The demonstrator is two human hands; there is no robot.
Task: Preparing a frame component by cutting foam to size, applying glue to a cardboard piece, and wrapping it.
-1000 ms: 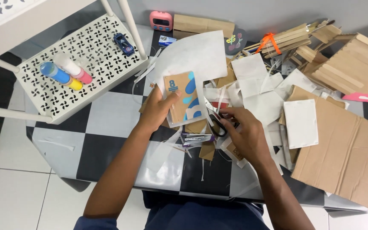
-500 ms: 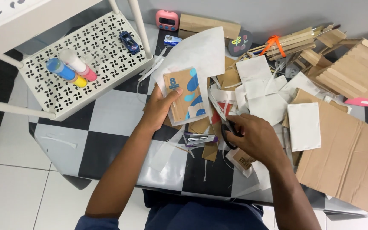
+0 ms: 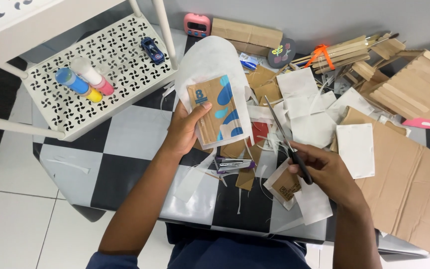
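My left hand (image 3: 187, 130) holds up a brown cardboard piece with blue shapes (image 3: 216, 110), backed by a large white paper sheet (image 3: 210, 60). In my right hand (image 3: 327, 172) is a pair of black-handled scissors (image 3: 285, 142), its closed blades pointing up and left toward the cardboard piece. The blade tip sits just right of the cardboard, apart from it. Both hands hover over a black-and-white checkered table (image 3: 125, 144).
White paper scraps (image 3: 314, 124), brown cardboard pieces (image 3: 414, 169) and wooden sticks (image 3: 349, 50) litter the right side. A white perforated rack (image 3: 100, 74) at left carries paint tubes (image 3: 83, 82) and a blue toy car (image 3: 152, 49). A pink timer (image 3: 197, 24) stands at the back.
My left hand has lifted the cardboard piece and white sheet higher. My right hand has raised the scissors off the scrap pile, blades now pointing toward the cardboard.
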